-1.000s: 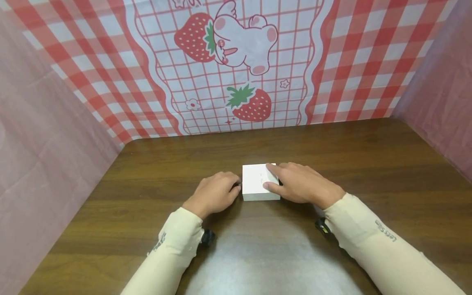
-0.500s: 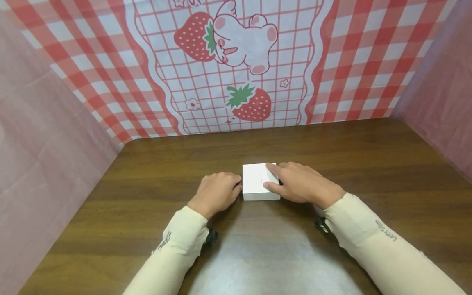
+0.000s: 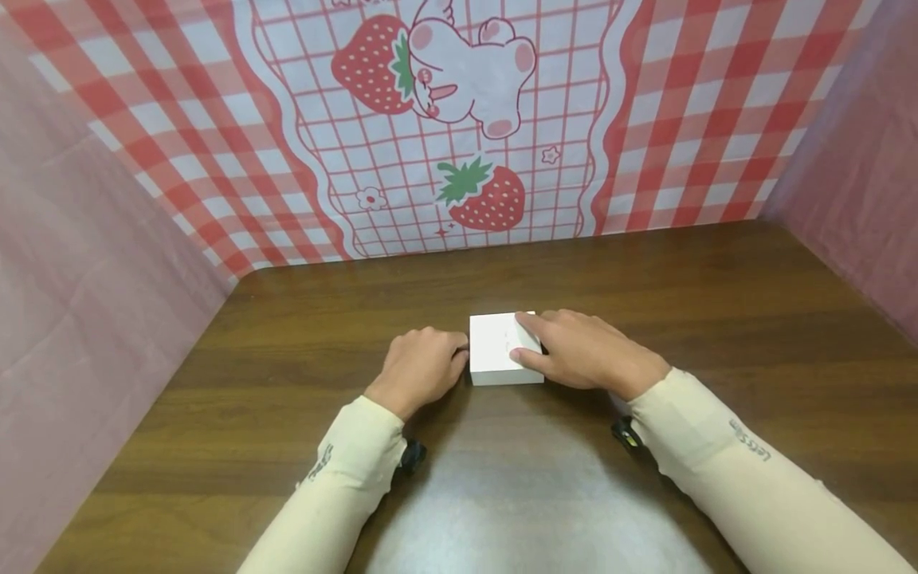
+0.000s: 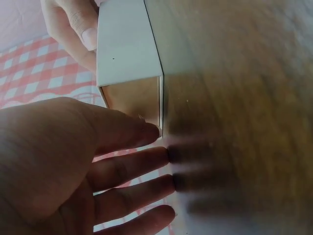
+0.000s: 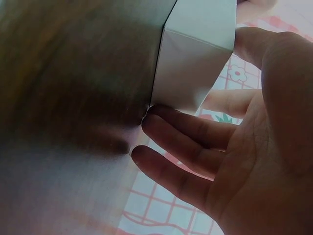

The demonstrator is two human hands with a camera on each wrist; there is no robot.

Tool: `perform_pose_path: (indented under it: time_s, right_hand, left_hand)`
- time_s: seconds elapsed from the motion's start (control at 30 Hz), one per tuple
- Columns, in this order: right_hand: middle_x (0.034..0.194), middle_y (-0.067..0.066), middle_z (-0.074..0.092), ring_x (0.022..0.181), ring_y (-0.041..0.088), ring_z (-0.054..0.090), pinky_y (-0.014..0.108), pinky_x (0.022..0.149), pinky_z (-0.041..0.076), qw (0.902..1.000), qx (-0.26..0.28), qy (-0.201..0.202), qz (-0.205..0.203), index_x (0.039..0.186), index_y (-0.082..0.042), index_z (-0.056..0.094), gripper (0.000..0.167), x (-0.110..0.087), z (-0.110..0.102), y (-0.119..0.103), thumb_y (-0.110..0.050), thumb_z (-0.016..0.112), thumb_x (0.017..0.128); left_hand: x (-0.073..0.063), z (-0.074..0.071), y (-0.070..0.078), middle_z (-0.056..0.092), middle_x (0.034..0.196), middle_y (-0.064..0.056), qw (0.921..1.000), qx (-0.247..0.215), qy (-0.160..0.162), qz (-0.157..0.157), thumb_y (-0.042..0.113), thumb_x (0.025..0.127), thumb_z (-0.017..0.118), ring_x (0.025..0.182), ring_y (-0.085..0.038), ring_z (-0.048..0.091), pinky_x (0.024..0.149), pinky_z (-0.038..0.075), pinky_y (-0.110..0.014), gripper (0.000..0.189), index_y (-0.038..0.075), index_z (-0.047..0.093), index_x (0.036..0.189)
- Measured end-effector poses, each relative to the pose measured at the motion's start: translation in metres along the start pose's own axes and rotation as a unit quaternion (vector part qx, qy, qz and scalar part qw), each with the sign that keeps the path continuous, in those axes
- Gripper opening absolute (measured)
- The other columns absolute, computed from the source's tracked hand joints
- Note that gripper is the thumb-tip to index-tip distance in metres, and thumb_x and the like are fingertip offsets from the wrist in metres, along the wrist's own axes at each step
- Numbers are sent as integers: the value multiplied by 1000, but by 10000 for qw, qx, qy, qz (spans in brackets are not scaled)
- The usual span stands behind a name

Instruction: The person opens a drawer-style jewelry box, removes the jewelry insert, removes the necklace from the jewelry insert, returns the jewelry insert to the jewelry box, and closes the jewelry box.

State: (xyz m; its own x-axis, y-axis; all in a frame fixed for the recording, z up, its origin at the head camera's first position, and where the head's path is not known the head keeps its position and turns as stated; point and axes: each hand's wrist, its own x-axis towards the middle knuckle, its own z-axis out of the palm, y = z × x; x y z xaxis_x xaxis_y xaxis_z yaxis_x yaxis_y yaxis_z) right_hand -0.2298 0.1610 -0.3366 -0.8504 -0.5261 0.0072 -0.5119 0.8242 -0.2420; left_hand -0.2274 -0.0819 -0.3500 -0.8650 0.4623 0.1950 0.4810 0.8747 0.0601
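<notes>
One white box (image 3: 491, 341) at centre of frame, flat on brown wooden table (image 3: 265, 375).
Observed right of centre: right hand (image 3: 588, 351) with fingers spread fairly straight, thumb and forefinger resting on the box top rather than clasping. Observed left of centre: left hand (image 3: 421, 368) at the box's recessed left end, thumb and forefinger close together; cannot tell whether pinching. Noted across upper frame: red-and-white checked cloth (image 3: 688, 119), strawberry-printed.

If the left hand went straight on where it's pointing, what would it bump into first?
The white box, most likely: the left hand is just at its left end, perhaps touching it.
</notes>
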Motion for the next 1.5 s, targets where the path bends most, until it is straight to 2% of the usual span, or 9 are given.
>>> perform_pose_path:
  time_s: [0.4, 0.8, 1.17, 1.5]
  right_hand:
    - [140, 22, 54, 128, 36, 53, 55, 103, 43, 10000, -25, 2, 22, 152, -5, 42, 70, -1, -5, -2, -50, 55, 100]
    - [142, 23, 53, 129, 36, 52, 56, 103, 42, 10000, 6, -49, 31, 152, -5, 41, 71, -2, -5, -2, -51, 54, 100]
    - [141, 22, 54, 128, 36, 53, 57, 102, 43, 10000, 15, -14, -5, 151, -4, 42, 70, -3, 0, -2, -50, 55, 100]
    - [140, 22, 54, 127, 36, 54, 56, 101, 43, 10000, -11, 66, -26, 151, -4, 42, 70, -2, 0, -2, -50, 55, 100]
  left_hand:
    - [2, -1, 1, 64, 70, 2, 9998, -11, 123, -138, 25, 96, 64, 66, -23, 65, 49, 48, -43, 22, 23, 62, 74]
    - [1, -2, 2, 63, 69, 6, 9992, -59, 86, -374, 25, 96, 63, 66, -19, 63, 50, 47, -41, 22, 27, 65, 74]
    - [-3, -1, 0, 60, 66, 6, 9991, -94, 66, -406, 22, 95, 61, 64, -18, 61, 51, 48, -42, 26, 24, 60, 69]
    - [-3, -3, -2, 58, 65, 6, 9990, -132, 37, -430, 21, 95, 61, 61, -16, 57, 51, 47, -42, 24, 23, 62, 71]
